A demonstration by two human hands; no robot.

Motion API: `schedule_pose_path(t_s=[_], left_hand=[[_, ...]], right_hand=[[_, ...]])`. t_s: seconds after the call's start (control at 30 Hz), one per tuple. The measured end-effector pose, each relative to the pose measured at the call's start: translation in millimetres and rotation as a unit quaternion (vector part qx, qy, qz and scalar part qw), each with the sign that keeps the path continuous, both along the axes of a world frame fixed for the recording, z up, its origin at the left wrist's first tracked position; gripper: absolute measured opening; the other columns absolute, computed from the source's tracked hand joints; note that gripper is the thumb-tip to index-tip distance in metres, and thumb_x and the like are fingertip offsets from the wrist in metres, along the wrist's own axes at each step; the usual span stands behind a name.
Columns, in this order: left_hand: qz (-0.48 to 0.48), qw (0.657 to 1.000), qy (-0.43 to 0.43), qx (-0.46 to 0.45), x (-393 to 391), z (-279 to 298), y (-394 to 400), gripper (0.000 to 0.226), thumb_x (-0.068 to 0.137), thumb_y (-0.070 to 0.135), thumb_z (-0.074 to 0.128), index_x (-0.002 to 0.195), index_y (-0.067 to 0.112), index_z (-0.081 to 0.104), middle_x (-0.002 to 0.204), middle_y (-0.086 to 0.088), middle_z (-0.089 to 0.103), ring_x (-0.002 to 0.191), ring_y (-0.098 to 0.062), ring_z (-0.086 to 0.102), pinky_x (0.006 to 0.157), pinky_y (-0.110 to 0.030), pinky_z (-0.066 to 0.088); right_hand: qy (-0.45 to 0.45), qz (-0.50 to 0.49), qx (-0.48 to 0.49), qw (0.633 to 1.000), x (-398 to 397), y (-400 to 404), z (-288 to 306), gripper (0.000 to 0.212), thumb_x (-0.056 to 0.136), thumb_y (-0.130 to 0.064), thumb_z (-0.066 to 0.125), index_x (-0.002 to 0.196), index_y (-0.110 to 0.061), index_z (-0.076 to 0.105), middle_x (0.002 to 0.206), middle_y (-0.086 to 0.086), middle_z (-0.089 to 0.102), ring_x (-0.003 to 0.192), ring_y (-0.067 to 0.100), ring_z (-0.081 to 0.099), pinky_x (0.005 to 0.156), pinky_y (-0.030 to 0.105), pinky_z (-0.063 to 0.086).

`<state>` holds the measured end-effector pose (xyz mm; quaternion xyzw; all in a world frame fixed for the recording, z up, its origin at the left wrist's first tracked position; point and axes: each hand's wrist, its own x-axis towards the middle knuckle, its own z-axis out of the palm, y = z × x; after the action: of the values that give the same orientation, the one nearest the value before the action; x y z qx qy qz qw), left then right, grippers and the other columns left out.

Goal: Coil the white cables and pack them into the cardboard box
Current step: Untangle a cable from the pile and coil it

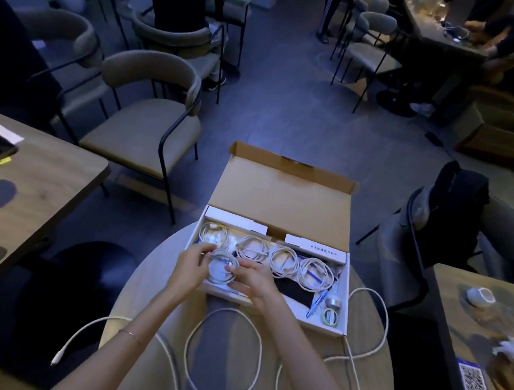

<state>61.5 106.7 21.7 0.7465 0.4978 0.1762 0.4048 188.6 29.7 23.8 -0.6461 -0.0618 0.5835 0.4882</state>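
Your left hand point(194, 263) and right hand point(250, 279) pinched the coiled white cable point(221, 269) at the cardboard box point(346, 294)'s near-left corner; releasing unevenly risked it springing open over neighbouring coils point(284, 260).

My room is dim with a blue cast; the brightest patch falls on my cardboard box point(283, 197). Straight lines curve toward the edges, and far corners go soft and dark.
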Motion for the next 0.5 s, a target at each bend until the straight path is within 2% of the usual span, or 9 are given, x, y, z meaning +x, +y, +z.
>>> schedule_pose_path(t_s=[0.07, 0.13, 0.2, 0.27, 0.33, 0.4, 0.5], left_hand=[[-0.009, 0.998, 0.032, 0.047, -6.8, -6.9, 4.9, 0.029, 0.085, -0.004, 0.051, 0.109, 0.002, 0.066, 0.106, -0.015, 0.070, 0.100, -0.030, 0.063, 0.086, -0.032, 0.045], [-0.037, 0.991, 0.087, 0.095, -11.2, -9.2, 7.1, 0.030, 0.078, 0.000, 0.046, 0.099, 0.006, 0.067, 0.094, -0.013, 0.070, 0.090, -0.033, 0.062, 0.078, -0.037, 0.048], [-0.071, 0.974, 0.145, 0.162, -13.9, -16.8, 8.6, 0.035, 0.069, 0.014, 0.040, 0.088, 0.013, 0.069, 0.084, -0.005, 0.071, 0.078, -0.029, 0.062, 0.070, -0.032, 0.043], [-0.116, 0.953, 0.194, 0.200, -15.0, -19.9, 7.3, 0.038, 0.068, 0.023, 0.039, 0.089, 0.012, 0.069, 0.086, -0.003, 0.071, 0.077, -0.024, 0.060, 0.068, -0.028, 0.035], [-0.157, 0.933, 0.254, 0.204, -17.4, -24.9, 4.3, 0.046, 0.071, 0.034, 0.040, 0.096, 0.008, 0.068, 0.093, -0.004, 0.071, 0.082, -0.022, 0.060, 0.071, -0.028, 0.038], [-0.178, 0.919, 0.301, 0.183, -20.1, -32.3, 3.0, 0.058, 0.071, 0.044, 0.037, 0.099, 0.004, 0.069, 0.097, -0.007, 0.071, 0.083, -0.024, 0.066, 0.070, -0.027, 0.050], [-0.187, 0.920, 0.316, 0.138, -21.0, -36.2, 1.8, 0.063, 0.076, 0.051, 0.038, 0.105, 0.002, 0.066, 0.104, -0.012, 0.070, 0.091, -0.028, 0.068, 0.076, -0.038, 0.053]], right_hand=[[0.004, -0.014, -0.024, 1.000, -9.1, 13.2, -10.6, 0.021, 0.081, 0.006, 0.065, 0.100, -0.003, 0.063, 0.084, 0.013, 0.065, 0.069, 0.018, 0.063, 0.054, 0.026, 0.056], [-0.003, -0.035, -0.043, 0.998, -16.8, 24.4, -17.6, 0.025, 0.081, 0.009, 0.064, 0.102, -0.003, 0.060, 0.084, 0.015, 0.064, 0.069, 0.020, 0.062, 0.056, 0.029, 0.057], [-0.027, -0.061, -0.059, 0.996, -22.4, 32.9, -26.7, 0.029, 0.080, 0.012, 0.063, 0.105, -0.001, 0.059, 0.090, 0.018, 0.063, 0.078, 0.025, 0.062, 0.073, 0.040, 0.057], [-0.066, -0.071, -0.079, 0.992, -26.7, 38.1, -33.0, 0.033, 0.077, 0.011, 0.066, 0.109, 0.004, 0.061, 0.098, 0.019, 0.065, 0.090, 0.029, 0.064, 0.087, 0.046, 0.055], [-0.093, -0.075, -0.092, 0.989, -30.0, 39.3, -35.5, 0.035, 0.076, 0.009, 0.069, 0.110, 0.004, 0.063, 0.105, 0.020, 0.067, 0.096, 0.032, 0.066, 0.089, 0.047, 0.054], [-0.131, -0.065, -0.098, 0.984, -30.7, 37.9, -37.1, 0.032, 0.076, 0.005, 0.071, 0.107, 0.004, 0.065, 0.101, 0.017, 0.068, 0.089, 0.029, 0.067, 0.086, 0.045, 0.056], [-0.214, -0.019, -0.093, 0.972, -31.4, 31.7, -33.5, 0.028, 0.079, -0.003, 0.073, 0.106, 0.003, 0.066, 0.093, 0.012, 0.068, 0.080, 0.025, 0.067, 0.081, 0.042, 0.058]])
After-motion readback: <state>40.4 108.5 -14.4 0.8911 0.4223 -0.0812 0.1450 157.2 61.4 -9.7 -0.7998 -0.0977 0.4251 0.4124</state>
